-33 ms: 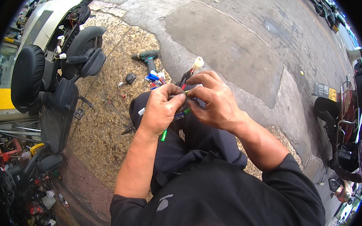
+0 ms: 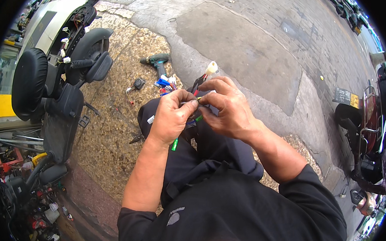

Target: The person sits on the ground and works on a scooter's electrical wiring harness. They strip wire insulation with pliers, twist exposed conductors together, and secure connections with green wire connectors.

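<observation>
Above my lap, my left hand (image 2: 169, 116) and my right hand (image 2: 228, 108) meet fingertip to fingertip, both closed in a pinch. Between them runs a thin yellow-green wire (image 2: 199, 98), partly covered by the fingers. It seems to belong to a bundle of wires around my knees, mostly hidden behind the hands. Past the fingers stick out blue and white connectors (image 2: 163, 82) on coloured leads and a larger cream-white connector (image 2: 211, 68) on red and black wires. A green connector (image 2: 175, 144) hangs below my left hand, and another green piece (image 2: 199, 118) shows under the right fingers.
A green and black cordless drill (image 2: 156, 61) lies on the pebbled ground ahead, near a small black round part (image 2: 139, 83). At left stands a partly stripped scooter (image 2: 61, 98) above a pile of parts (image 2: 38, 216). A parked scooter (image 2: 368, 130) is at right.
</observation>
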A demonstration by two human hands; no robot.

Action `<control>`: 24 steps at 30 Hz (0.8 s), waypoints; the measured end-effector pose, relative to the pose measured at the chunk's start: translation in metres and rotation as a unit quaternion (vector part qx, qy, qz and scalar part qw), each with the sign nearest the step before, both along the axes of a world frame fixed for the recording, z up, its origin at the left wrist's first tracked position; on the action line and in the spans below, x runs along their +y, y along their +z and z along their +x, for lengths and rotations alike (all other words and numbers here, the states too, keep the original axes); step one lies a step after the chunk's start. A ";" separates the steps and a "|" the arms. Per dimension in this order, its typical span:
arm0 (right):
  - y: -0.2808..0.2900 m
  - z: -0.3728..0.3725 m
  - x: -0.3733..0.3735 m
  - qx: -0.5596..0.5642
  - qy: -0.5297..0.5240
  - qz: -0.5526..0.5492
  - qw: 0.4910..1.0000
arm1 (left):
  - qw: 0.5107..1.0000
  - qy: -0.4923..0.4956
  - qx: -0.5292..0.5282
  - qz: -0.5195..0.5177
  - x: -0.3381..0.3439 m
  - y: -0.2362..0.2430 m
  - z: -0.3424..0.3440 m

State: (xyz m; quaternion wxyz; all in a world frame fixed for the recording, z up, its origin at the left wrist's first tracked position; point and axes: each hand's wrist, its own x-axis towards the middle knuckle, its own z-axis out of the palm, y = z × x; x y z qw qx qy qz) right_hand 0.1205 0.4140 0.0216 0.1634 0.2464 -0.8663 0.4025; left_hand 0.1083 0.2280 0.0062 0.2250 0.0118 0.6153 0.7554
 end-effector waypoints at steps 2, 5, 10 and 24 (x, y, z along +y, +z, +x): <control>-0.004 0.002 -0.004 -0.010 -0.019 -0.016 1.000 | 1.000 0.008 0.009 -0.008 0.000 -0.001 0.001; -0.006 0.004 -0.005 -0.022 -0.035 -0.023 0.999 | 1.000 0.010 0.004 0.003 -0.002 0.000 0.002; -0.009 0.005 -0.005 -0.060 -0.035 -0.035 0.997 | 0.999 -0.005 -0.015 0.035 -0.006 0.001 0.001; -0.015 0.006 -0.007 -0.090 -0.029 -0.095 0.991 | 0.999 0.008 -0.016 0.030 -0.002 -0.001 0.003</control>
